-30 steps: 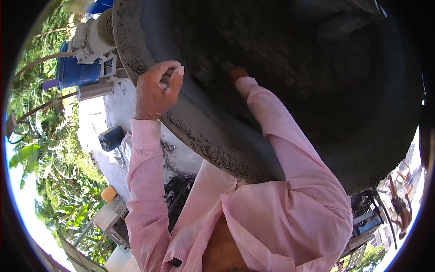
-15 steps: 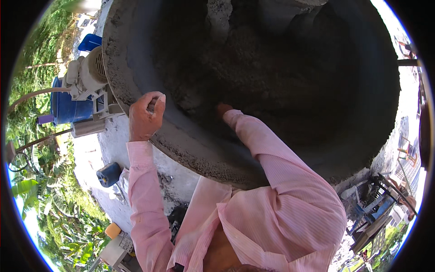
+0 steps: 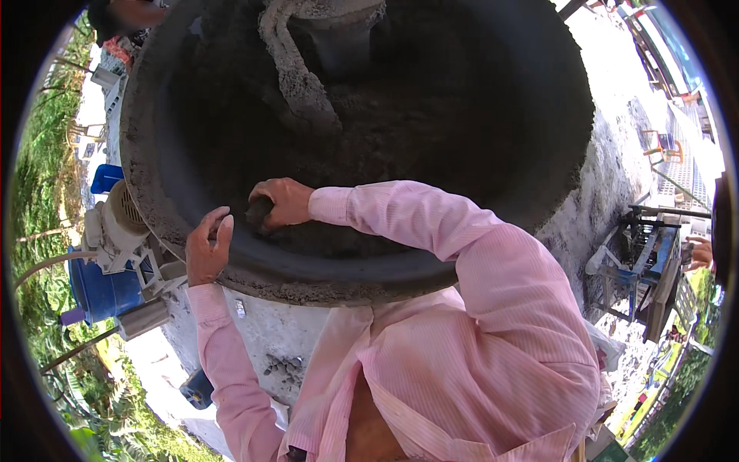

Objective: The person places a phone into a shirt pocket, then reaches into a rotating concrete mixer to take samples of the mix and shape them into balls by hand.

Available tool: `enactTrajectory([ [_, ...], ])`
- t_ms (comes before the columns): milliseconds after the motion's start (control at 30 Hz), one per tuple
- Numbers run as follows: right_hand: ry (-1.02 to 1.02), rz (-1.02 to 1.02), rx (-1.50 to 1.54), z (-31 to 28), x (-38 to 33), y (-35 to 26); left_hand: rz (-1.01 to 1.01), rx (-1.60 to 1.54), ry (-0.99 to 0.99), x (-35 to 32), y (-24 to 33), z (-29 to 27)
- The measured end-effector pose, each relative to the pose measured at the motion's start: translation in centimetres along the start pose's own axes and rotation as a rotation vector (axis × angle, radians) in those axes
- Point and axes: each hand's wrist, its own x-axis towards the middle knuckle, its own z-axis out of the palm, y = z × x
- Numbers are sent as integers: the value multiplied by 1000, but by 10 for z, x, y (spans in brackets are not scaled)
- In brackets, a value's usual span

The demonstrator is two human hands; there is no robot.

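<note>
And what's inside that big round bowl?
Inside the bowl are dark, muddy-looking stuff, a crusty grey bar, a grey post, and the right hand holding a dark lump. Whatever's under the muddy-looking stuff or behind the pink sleeve is covered.

We observe the right hand [image 3: 286, 202] gripping a dark lump [image 3: 259, 210] inside the round basin [image 3: 539, 100]. The left hand [image 3: 208, 248], loosely parted, is at its near left rim [image 3: 258, 283], beside a motor [image 3: 115, 223].

I see a blue barrel [image 3: 108, 289] on the left, a dark-blue container [image 3: 198, 389] nearer, greenery [image 3: 42, 223] beyond both, and a metal frame [image 3: 662, 246] on the right.
</note>
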Motion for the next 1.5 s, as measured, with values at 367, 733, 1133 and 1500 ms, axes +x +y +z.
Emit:
enactTrajectory([
  [367, 0, -73, -24, -55, -66, -82, -67, -560, -250, -7, 37, -9],
  [733, 598, 333, 32, -60, -216, -82, 425, 72, -1046, -2, 30, 16],
  [1133, 1086, 271, -364, -32, -239, -69, 302, -112, -1038, 5, 21, -12],
  [1500, 1137, 362, -269, -27, -232, -78, 252, 213, 98, 46, -47, -73],
])
